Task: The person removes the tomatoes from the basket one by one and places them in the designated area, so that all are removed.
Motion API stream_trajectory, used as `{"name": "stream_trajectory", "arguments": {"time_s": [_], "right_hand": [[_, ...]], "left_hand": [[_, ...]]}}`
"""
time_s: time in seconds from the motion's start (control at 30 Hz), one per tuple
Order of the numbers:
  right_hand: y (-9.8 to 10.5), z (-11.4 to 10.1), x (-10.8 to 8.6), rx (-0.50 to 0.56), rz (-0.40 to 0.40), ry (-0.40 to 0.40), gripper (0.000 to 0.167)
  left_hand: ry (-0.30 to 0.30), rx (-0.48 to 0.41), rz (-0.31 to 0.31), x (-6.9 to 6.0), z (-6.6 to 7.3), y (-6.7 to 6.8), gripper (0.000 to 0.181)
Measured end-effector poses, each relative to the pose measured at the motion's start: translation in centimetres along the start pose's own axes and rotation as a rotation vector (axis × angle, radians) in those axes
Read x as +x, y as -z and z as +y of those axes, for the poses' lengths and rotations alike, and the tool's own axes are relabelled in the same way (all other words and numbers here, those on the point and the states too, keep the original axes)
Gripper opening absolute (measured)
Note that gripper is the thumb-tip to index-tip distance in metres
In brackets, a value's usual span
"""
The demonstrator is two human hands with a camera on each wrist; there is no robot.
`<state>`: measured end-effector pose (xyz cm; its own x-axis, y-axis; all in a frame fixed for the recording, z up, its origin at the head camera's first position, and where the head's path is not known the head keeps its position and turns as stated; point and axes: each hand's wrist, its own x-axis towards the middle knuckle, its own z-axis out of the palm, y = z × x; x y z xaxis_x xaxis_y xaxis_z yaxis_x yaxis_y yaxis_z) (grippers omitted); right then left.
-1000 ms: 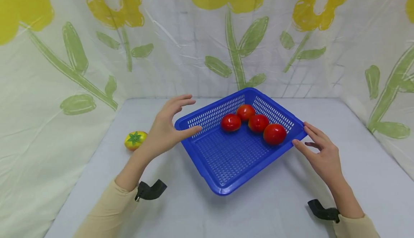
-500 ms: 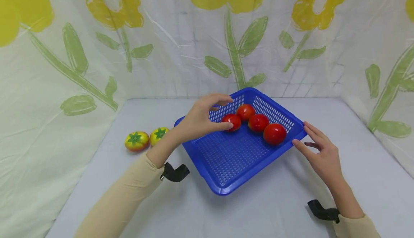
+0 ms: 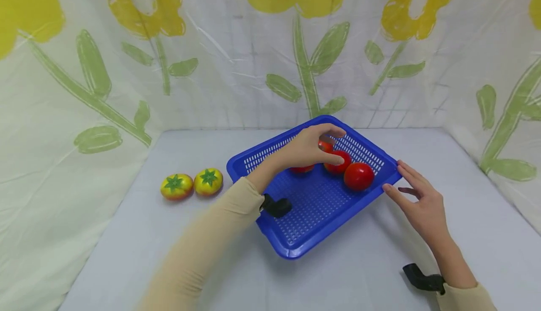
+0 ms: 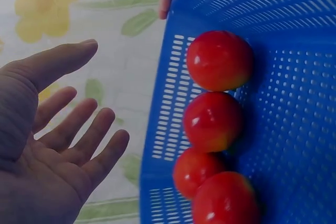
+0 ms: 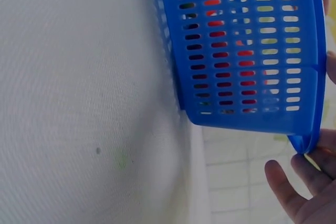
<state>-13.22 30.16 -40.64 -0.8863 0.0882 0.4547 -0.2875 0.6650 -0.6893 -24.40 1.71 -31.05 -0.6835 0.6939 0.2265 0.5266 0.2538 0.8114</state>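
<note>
A blue perforated plastic basket (image 3: 313, 221) stands on the table with several red tomatoes (image 3: 359, 176) grouped in its far right part. My left hand (image 3: 310, 144) is above the basket, fingers spread and loosely bent, holding nothing. In the left wrist view, the left hand (image 4: 58, 166) appears apart from the row of tomatoes (image 4: 212, 121). My right hand (image 3: 422, 203) pinches the basket's right corner between thumb and fingers. In the right wrist view, its fingers (image 5: 312, 174) reach under the basket rim. From the head, my left hand and forearm partly hide two tomatoes.
On the white table (image 3: 338, 278), left of the basket, two yellow tomatoes with green leafy tops lie side by side, a left one (image 3: 176, 187) and a right one (image 3: 208, 182). Behind the table hangs a white curtain (image 3: 220, 76) painted with yellow flowers.
My left hand has moved rightward from beside the basket's left corner to over the tomatoes, uncovering the second yellow tomato. My right hand stays at the basket corner.
</note>
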Motion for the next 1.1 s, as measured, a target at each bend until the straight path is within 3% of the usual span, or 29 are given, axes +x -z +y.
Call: {"name": "stream_trajectory", "arguments": {"time_s": [0.3, 0.57, 0.7, 1.1], "right_hand": [[0.1, -0.1, 0.1, 0.010, -0.008, 0.000, 0.065], [0.1, -0.3, 0.3, 0.020, -0.015, 0.004, 0.064], [0.1, -0.3, 0.3, 0.022, -0.010, 0.015, 0.063], [0.2, 0.1, 0.1, 0.034, -0.008, 0.026, 0.062]], "left_hand": [[0.035, -0.164, 0.073, 2.5, -2.2, -2.5, 0.051], [0.099, -0.069, -0.012, 3.5, -3.2, -3.9, 0.054], [0.096, -0.036, -0.067, 3.7, -3.1, -4.1, 0.055], [0.125, 0.040, -0.148, 3.9, -3.2, -4.9, 0.055]]}}
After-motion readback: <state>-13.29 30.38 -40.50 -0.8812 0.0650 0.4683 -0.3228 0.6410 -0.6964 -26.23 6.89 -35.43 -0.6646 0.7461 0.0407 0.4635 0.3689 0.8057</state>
